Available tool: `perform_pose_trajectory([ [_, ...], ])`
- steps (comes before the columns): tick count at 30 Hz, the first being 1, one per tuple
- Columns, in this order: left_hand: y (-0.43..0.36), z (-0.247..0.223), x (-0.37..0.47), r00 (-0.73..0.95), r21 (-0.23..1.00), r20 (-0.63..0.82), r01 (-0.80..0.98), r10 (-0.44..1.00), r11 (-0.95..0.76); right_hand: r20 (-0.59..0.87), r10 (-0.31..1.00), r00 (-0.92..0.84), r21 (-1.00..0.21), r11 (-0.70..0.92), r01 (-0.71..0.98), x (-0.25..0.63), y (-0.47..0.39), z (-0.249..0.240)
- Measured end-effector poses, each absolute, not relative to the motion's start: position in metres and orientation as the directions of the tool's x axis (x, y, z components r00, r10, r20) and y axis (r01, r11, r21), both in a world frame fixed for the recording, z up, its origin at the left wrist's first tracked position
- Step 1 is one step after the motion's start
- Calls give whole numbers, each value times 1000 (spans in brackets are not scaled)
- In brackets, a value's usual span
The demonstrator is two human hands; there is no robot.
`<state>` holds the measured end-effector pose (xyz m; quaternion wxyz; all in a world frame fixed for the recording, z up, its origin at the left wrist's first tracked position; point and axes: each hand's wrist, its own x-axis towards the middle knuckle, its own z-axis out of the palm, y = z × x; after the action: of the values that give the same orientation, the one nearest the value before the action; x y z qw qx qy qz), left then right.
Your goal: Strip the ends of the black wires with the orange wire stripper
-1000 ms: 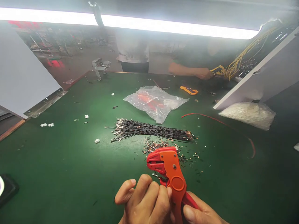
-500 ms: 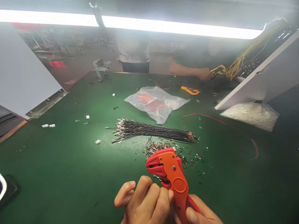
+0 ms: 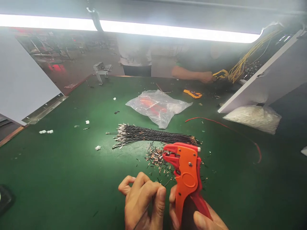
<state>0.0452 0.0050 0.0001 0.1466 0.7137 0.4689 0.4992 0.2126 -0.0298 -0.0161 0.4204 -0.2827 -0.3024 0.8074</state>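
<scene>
Orange stripper [image 3: 188,172] fills the right hand [image 3: 203,220], the left hand [image 3: 144,201] pinches a dark wire [image 3: 141,218], green tabletop [image 3: 69,172] stretching to its edge [image 3: 11,135].

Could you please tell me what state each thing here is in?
Wire stripper: held, jaws apart.
Right hand: closed around the stripper.
Left hand: fingers curled.
Black wires: bunched, lying down.
Offcuts: scattered.
Red wire: loose, curved.
Clear bag: crumpled.
Lamp: lit.
Yellow tool: lying down.
</scene>
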Motion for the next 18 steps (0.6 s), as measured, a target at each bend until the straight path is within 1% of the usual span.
perform_pose_trajectory([
  [2,5,-4,47,70,712,549,483,833,-510,-180,912,-369,-727,-376,-574,212,-29,-13],
  [5,3,-15,53,169,700,508,491,845,-519,-193,958,-212,-781,-281,-557,219,-29,-12],
  [8,-1,-27,59,268,673,469,508,842,-537,-271,949,-160,-796,-314,-517,229,-31,-15],
  [10,-2,-31,61,295,678,453,499,841,-540,-316,940,-132,-822,-341,-457,232,-33,-18],
  [12,-2,-33,61,296,704,432,480,852,-523,-325,943,-72,-875,-329,-356,232,-34,-21],
  [15,-4,-31,61,253,770,413,416,875,-484,-285,958,10,-941,-278,-191,226,-35,-22],
  [16,-5,-29,62,223,792,415,388,882,-471,-274,962,23,-951,-267,-154,224,-35,-22],
  [18,-8,-27,65,140,841,402,334,905,-425,-267,963,17,-956,-263,-133,221,-36,-20],
])
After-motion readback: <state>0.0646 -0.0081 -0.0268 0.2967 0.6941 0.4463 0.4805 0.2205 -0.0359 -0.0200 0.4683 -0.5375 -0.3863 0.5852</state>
